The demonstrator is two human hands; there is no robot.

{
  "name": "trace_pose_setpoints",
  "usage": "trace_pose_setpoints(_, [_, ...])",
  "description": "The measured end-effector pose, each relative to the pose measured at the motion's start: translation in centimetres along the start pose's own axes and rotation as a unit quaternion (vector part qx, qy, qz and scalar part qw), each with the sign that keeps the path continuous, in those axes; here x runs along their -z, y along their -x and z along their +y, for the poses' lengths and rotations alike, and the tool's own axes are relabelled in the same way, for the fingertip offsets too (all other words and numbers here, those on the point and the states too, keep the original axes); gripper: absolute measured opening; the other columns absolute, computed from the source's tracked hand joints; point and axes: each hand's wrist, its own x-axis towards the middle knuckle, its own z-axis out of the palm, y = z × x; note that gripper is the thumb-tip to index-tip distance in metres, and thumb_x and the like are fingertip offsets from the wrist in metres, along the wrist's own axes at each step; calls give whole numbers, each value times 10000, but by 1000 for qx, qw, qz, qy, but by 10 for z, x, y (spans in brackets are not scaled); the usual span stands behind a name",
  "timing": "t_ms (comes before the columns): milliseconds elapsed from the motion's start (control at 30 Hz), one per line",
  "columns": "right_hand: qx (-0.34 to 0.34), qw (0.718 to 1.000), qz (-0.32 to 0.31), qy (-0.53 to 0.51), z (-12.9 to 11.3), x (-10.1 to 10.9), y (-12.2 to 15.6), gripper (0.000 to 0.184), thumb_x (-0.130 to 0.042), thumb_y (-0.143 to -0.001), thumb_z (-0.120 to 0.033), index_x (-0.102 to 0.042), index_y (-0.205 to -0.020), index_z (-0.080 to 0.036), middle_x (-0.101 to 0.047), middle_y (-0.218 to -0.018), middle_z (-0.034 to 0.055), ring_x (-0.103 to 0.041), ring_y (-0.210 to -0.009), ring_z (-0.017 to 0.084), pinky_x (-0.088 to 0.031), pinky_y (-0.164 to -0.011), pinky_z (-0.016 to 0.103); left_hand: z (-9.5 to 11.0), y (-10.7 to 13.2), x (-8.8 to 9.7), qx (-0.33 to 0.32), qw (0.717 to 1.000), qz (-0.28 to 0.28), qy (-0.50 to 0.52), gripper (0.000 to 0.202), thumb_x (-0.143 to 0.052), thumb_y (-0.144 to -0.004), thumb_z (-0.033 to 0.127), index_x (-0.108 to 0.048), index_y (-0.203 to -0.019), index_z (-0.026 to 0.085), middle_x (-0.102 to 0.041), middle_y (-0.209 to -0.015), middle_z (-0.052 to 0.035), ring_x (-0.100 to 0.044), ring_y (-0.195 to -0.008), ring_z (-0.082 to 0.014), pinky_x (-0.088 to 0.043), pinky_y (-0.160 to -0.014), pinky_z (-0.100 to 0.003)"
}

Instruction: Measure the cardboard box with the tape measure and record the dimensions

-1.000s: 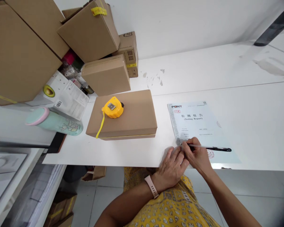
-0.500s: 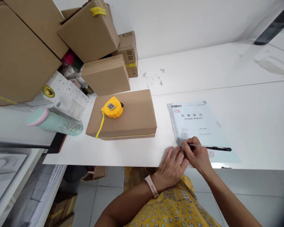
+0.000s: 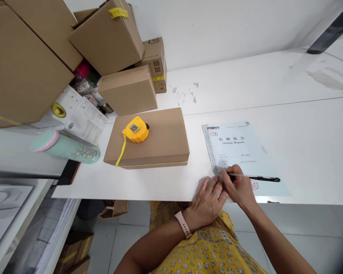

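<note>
My right hand pinches a slim pen with black ends and a clear barrel. Its tip rests near the lower left of a pale blue, ring-bound report, close to the binding. Printed on the cover are "PONY" and "(Testing Report)", and a red stamp shows partly beside my right hand. My left hand lies flat at the table's front edge, fingers outstretched by the report's lower left corner and touching or nearly touching my right hand. Nothing is visible in it.
Left of the report, a yellow tape measure sits on a flat cardboard box. A mint bottle lies on its side farther left. Stacked cardboard boxes fill the back left. A dark post stands at the back right.
</note>
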Motion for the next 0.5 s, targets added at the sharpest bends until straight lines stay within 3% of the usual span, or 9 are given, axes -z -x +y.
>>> trace_pose_setpoints(267, [-2, 1000, -8, -13, 3, 0, -1, 268, -595, -920, -452, -512, -745, -267, -592, -604, -12, -562, -549, 174, -456, -532, 297, 0, 1, 0, 0, 1000, 2, -4, 302, -460, -1031, 180, -624, -1273, 102, -596, -1425, -174, -481, -1426, -310, -389, -1202, -495])
trace_pose_setpoints(500, [-9, 1000, 3, -12, 4, 0, 0, 288, -607, -919, -486, -517, -755, -267, -610, -607, -5, -562, -546, 179, -456, -526, 297, 0, 0, 2, 1, 1000, -4, -10, 306, -452, -1053, 213, -616, -1288, 107, -622, -1389, -165, -495, -1416, -301, -391, -1195, -488])
